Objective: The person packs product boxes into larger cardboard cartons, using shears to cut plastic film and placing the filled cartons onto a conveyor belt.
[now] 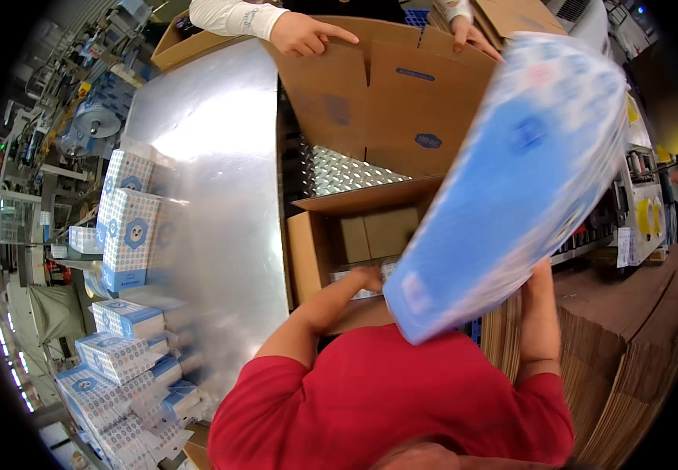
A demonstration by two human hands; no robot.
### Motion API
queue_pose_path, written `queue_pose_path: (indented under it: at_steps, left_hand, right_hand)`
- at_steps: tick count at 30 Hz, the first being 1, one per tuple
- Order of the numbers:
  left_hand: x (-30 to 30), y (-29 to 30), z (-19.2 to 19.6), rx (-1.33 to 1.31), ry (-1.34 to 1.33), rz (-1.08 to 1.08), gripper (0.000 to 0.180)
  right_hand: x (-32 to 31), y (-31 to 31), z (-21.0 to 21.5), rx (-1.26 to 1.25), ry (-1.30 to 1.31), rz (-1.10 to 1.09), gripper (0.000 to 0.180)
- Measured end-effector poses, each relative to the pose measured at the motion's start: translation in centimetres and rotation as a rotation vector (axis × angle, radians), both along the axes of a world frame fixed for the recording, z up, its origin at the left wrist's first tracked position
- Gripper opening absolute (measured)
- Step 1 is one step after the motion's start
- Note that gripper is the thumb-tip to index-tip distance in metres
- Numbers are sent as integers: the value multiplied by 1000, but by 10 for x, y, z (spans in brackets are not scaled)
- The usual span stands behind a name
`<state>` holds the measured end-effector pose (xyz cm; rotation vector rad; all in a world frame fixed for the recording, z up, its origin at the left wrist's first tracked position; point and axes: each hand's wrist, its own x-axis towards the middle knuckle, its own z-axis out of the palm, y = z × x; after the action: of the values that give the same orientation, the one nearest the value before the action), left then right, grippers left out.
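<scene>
The pack (511, 180), a long blue and white bundle in clear film, is up in the air, tilted, its upper end leaning to the right and its lower corner just above the red shirt (402, 384) of the person. It is blurred, and it covers the right part of the open box (304, 251). The right hand (540, 274) holds the pack at its lower right edge, the grip pinching it there, though most of the fingers are hidden behind it. The left hand (364, 278) is at the near side of the box's opening, beside a white patterned item (366, 294); its fingertips are out of sight, so I cannot tell whether that grip is spread or pressed together. Brown cardboard shows inside the box. Beyond it, a textured metal plate (347, 174) lies in front of a large upright carton (402, 102) with dark blue prints. A co-worker in white sleeves (233, 17) has one hand (304, 35) at the carton's top edge, index finger extended, and another hand (470, 35) farther right along that edge. To the left is a shiny metal worktop (229, 180), with small blue and white packets (131, 235) standing and stacked along its left side. On the right are piles of flat cardboard (613, 337), with yellow rolls (650, 215) beyond them.
</scene>
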<state>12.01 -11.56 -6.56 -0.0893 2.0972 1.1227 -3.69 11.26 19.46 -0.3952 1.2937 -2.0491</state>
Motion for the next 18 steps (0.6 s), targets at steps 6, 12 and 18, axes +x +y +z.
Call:
queue_pose_path:
  at_steps: [6, 12, 18]
  left_hand:
    - [32, -31, 4, -220, -111, -146, 70]
    - [76, -91, 157, 28, 655, 212, 48]
    - [275, -383, 223, -1250, 551, 941, 89]
  right_hand:
    - [21, -135, 9, 700, 1766, 733, 88]
    - [10, -153, -249, 1052, 1624, 1237, 84]
    - [53, -202, -266, 1112, 1137, 1433, 74]
